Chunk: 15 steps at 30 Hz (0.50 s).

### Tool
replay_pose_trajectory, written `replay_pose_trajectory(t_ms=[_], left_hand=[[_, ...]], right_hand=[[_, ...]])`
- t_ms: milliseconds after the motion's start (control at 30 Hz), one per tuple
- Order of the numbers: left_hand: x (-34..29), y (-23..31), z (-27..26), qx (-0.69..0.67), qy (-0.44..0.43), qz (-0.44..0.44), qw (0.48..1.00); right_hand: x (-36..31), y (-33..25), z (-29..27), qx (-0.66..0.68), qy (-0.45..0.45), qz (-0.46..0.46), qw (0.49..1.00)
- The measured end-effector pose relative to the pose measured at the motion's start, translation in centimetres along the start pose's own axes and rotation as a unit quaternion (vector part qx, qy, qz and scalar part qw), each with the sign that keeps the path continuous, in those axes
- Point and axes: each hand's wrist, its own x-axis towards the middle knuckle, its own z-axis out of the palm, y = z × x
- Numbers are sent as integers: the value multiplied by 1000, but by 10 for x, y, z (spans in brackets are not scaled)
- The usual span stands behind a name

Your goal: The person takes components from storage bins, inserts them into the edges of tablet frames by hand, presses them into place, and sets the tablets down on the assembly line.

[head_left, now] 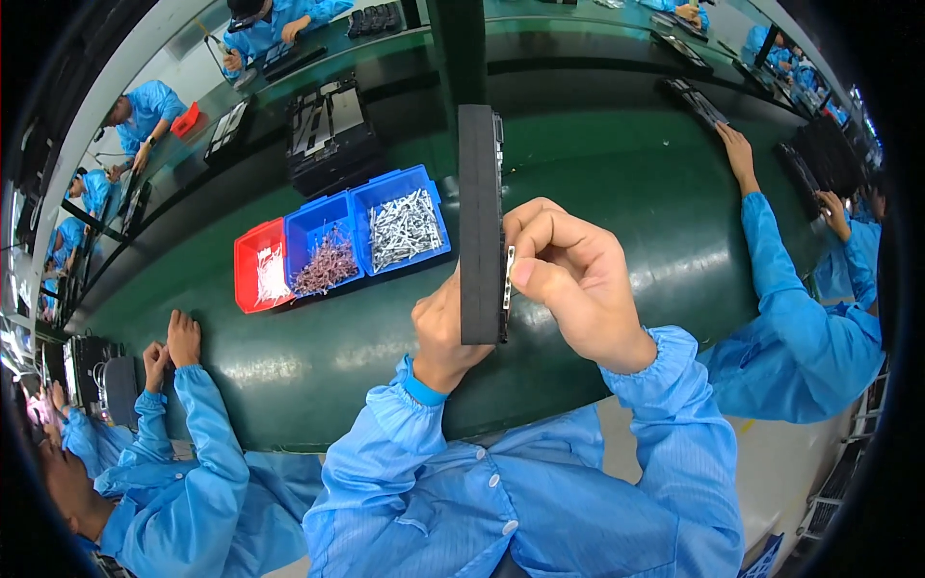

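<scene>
Left hand (441, 323) holds black device (479, 222), any lettering unclear

Pale, seemingly smooth floor (792, 467) borders the green worktable (674, 222).

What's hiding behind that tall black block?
Behind the black block, part of the left hand shows, with the green table beyond. The rest of that hand is covered, so I can't see it.

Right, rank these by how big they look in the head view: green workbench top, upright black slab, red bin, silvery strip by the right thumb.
1. Green workbench top
2. Black slab, perhaps enlarged by nearness to the camera
3. Red bin
4. Silvery strip
</scene>
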Motion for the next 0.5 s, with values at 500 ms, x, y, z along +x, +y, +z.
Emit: replay_pose_trajectory(t_ms=[500], left_hand=[[2, 4, -3, 14, -27, 7, 1000]], right_hand=[[-6, 3, -1, -24, -3, -25, 999]])
